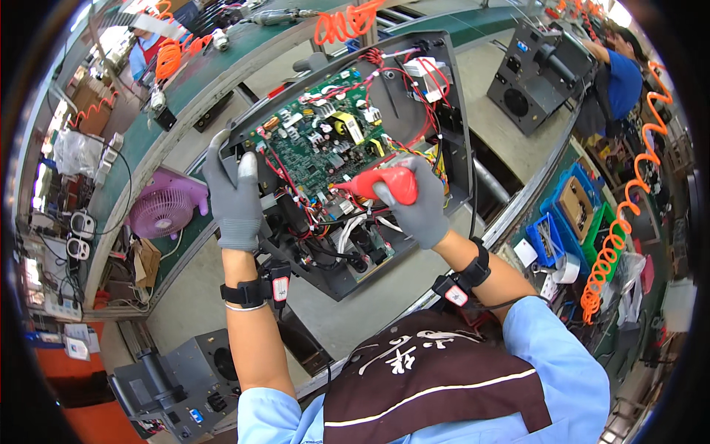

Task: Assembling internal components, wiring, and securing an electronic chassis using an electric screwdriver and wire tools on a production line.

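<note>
A grey metal case lies tilted, holding a green circuit board crowded with components and red, white and black wires. My right hand, in a grey glove, is closed round a rounded red tool. Its narrow end points left, low over the board's lower part; I cannot tell whether the tip touches. My left hand, also gloved, straddles the case's left wall, thumb inside and fingers outside. Black straps with small tagged boxes sit on both wrists.
Similar grey units stand at lower left and upper right, the latter by a person in blue. A pink fan is at left. Blue and green bins and a coiled orange hose are at right.
</note>
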A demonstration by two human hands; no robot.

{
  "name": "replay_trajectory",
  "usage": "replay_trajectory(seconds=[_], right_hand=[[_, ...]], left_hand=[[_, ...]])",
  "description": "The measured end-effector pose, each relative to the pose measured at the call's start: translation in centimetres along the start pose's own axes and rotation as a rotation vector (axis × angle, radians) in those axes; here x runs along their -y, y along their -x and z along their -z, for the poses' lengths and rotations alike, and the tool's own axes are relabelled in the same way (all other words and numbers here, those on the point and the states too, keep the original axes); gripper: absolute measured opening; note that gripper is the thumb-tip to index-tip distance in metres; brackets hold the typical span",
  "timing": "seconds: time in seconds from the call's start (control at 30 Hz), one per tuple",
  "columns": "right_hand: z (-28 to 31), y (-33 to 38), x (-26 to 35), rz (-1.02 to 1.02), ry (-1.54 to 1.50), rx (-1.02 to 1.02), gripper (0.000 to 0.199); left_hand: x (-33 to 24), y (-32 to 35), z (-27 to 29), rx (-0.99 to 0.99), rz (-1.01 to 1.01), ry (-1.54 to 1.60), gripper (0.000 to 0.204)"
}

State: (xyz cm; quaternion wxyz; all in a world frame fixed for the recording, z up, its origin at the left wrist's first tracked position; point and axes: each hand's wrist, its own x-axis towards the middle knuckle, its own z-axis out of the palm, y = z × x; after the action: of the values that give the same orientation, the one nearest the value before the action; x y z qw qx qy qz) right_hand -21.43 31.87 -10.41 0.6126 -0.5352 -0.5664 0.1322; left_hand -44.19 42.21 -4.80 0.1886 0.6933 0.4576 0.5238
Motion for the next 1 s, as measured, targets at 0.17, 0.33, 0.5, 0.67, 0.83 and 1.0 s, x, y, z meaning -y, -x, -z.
replay_trajectory(seconds=[0.17, 0.33, 0.5, 0.67, 0.83, 1.0], right_hand=[[0.6, -0.6, -0.1, -0.031, 0.069, 0.032, 0.041], [1.3, -0.9, -1.0, -0.008, 0.031, -0.06, 0.036], [1.6, -1.8, -1.8, 0.063, 0.057, -0.044, 0.036], [1.9, -2.4, -1.2, 0.154, 0.088, 0.032, 0.036], [2.4, -2.9, -1.0, 0.126, 0.144, 0.06, 0.037], [2.3, -2.5, -2.2, 0.068, 0.089, 0.005, 0.037]], left_hand=[[-0.6, 0.4, -0.2, 0.002, 0.115, 0.135, 0.046], [-0.6, 0.1, -0.2, -0.003, 0.004, 0.037, 0.047], [-0.5, 0.2, -0.3, 0.019, 0.022, 0.068, 0.047], [-0.8, 0.3, -0.2, 0.022, 0.028, 0.029, 0.047], [-1.1, 0.3, -0.3, 0.013, 0.036, 0.06, 0.046], [-0.9, 0.3, -0.3, 0.012, 0.031, -0.006, 0.046]])
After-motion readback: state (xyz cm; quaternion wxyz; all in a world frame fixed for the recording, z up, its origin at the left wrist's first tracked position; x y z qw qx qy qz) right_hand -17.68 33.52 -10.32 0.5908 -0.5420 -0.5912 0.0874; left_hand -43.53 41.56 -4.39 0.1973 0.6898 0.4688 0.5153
